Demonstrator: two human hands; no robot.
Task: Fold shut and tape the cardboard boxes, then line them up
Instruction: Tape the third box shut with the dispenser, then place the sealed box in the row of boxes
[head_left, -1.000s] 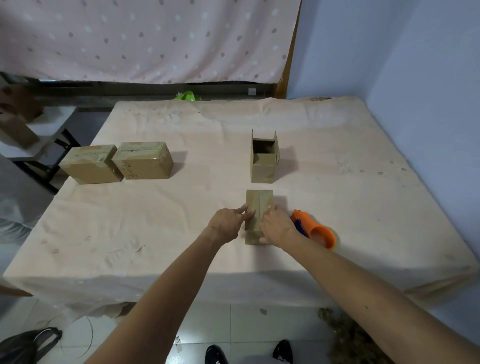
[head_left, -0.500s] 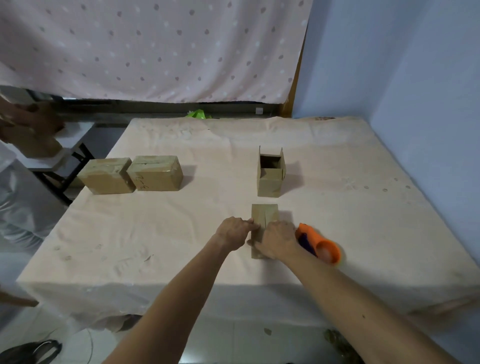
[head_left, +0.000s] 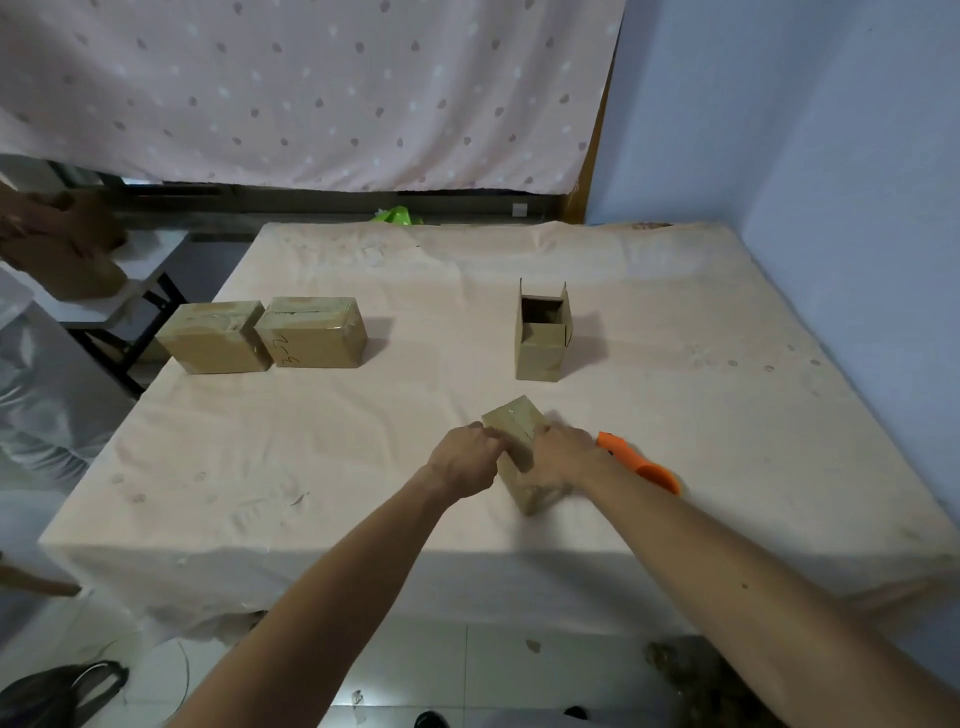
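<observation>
A small taped cardboard box (head_left: 515, 425) sits turned at an angle near the table's front edge. My left hand (head_left: 464, 461) grips its left side and my right hand (head_left: 563, 456) grips its right side. Behind it stands an open cardboard box (head_left: 541, 343) with its flaps up. Two taped boxes, one (head_left: 214, 338) beside the other (head_left: 311, 333), stand touching in a row at the left of the table. An orange tape dispenser (head_left: 638, 461) lies just right of my right hand.
The table (head_left: 727, 441) carries a pale cloth and meets a blue wall on the right. A side table (head_left: 104, 296) with brown things stands at the left. A green object (head_left: 396, 215) shows past the far edge. A dark bag (head_left: 57, 691) lies on the floor.
Both hands have closed round the small box and turned it, so it now sits skewed with its far end swung left. The camera has tipped up a little.
</observation>
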